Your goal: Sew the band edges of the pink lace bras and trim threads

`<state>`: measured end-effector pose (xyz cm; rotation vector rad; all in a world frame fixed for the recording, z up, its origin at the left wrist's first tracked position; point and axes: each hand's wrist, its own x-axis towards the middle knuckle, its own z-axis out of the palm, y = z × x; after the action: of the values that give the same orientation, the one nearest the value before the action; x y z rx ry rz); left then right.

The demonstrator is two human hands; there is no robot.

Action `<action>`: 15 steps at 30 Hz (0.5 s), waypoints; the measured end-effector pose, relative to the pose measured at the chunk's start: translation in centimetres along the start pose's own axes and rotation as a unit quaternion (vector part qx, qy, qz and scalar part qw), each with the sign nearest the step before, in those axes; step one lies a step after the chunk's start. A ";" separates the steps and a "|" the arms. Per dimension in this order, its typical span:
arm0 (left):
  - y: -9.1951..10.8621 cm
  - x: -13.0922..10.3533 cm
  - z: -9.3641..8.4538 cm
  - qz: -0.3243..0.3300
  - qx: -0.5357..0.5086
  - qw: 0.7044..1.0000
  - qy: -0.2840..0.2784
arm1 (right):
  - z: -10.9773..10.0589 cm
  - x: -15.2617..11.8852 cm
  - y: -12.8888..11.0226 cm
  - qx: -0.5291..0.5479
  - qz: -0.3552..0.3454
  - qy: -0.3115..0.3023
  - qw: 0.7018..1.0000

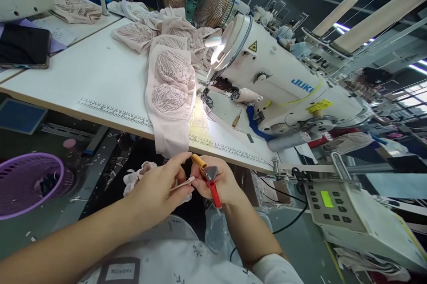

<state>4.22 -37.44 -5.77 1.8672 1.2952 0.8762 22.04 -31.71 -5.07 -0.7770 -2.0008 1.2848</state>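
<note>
One smooth white tabletop (113, 75) beyond the grip bears an overhanging pale-pink lace garment (171, 92) that a bump could drag down. Right hand (225, 177) holds red-and-orange-handled metal snips (211, 172); left hand (160, 188) pinches a narrow pale fabric strip (182, 184) near them, which a careless squeeze might nick.

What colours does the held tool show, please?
The tool is orange, red and grey, clearest in the head view.

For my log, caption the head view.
Right hand holds red-yellow-handled metal snips; left hand pinches pale pink fabric.
</note>
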 end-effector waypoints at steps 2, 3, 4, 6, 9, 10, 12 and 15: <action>0.2 0.0 -0.5 -0.064 -0.049 0.996 -0.046 | 0.1 -0.1 0.0 -0.021 -0.021 0.014 0.999; 0.3 0.1 -0.7 -0.089 -0.078 0.990 -0.072 | 0.1 -0.1 0.1 -0.024 -0.025 0.018 0.999; 0.4 0.2 -0.9 -0.106 -0.108 0.984 -0.097 | 0.1 -0.1 0.0 -0.024 -0.026 0.021 0.999; 0.5 0.3 -1.0 -0.118 -0.165 0.971 -0.124 | 0.2 -0.2 0.0 -0.022 -0.017 0.027 0.999; 0.4 0.5 -1.0 -0.105 -0.210 0.966 -0.106 | 0.4 -0.2 0.0 -0.011 0.006 0.032 0.999; 0.4 0.6 -0.9 -0.101 -0.211 0.968 -0.093 | 0.5 -0.1 0.0 0.000 0.015 0.031 0.999; 0.3 0.6 -0.9 -0.094 -0.192 0.974 -0.073 | 0.5 0.0 0.0 0.029 0.035 0.023 0.999; 0.0 0.5 -0.9 -0.079 -0.138 0.985 -0.062 | 0.4 0.4 -0.2 0.057 0.057 -0.001 0.997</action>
<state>3.65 -36.80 -5.23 1.5554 1.1639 0.7983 21.48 -31.75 -4.95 -0.8455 -1.8897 1.4521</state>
